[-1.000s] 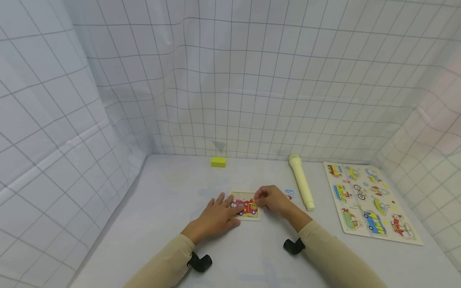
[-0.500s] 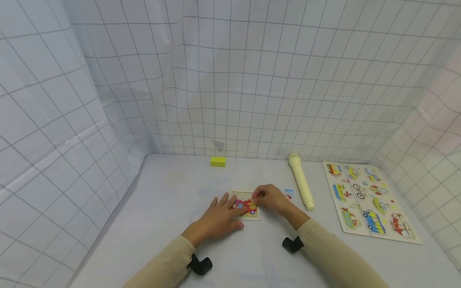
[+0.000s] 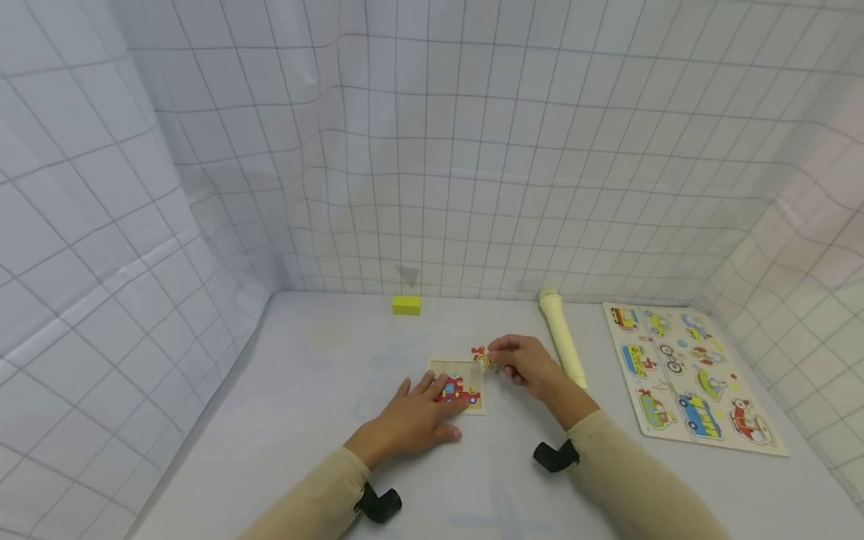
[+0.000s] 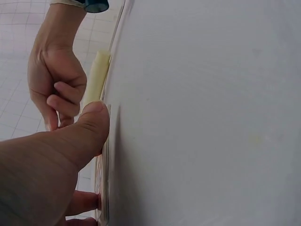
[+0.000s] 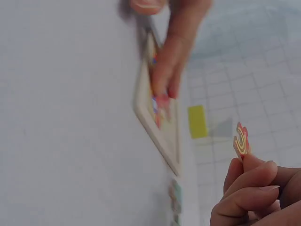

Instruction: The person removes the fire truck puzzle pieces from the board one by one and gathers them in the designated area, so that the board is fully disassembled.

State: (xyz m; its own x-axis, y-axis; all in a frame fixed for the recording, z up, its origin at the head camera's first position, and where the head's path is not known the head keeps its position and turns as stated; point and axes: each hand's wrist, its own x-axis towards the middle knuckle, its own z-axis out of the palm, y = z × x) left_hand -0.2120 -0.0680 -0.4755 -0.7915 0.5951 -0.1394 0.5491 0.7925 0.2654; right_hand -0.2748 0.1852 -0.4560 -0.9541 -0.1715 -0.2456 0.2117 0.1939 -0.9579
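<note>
A small wooden jigsaw board [image 3: 442, 365] with a red vehicle picture lies on the white table. My left hand [image 3: 412, 418] rests on its left part with straight, spread fingers, covering some of the picture. Above the board's upper right corner, my right hand [image 3: 529, 367] pinches a red jigsaw piece [image 3: 481, 355] with a yellow ring on it. In the right wrist view that piece [image 5: 241, 140] stands clear of the board, between thumb and forefinger. Pale bare wood shows at the board's top and right.
A yellow block [image 3: 406, 305] sits near the back. Behind my right hand lies a cream microphone-shaped stick [image 3: 563, 334]. A large wooden puzzle board [image 3: 729, 442] with several vehicle pictures is at the right. A blurred small piece [image 5: 175, 202] lies beyond the board in the right wrist view.
My right hand has lifted the red jigsaw piece off the board and moved up and right with it. The left hand has slid slightly right and down on the board.
</note>
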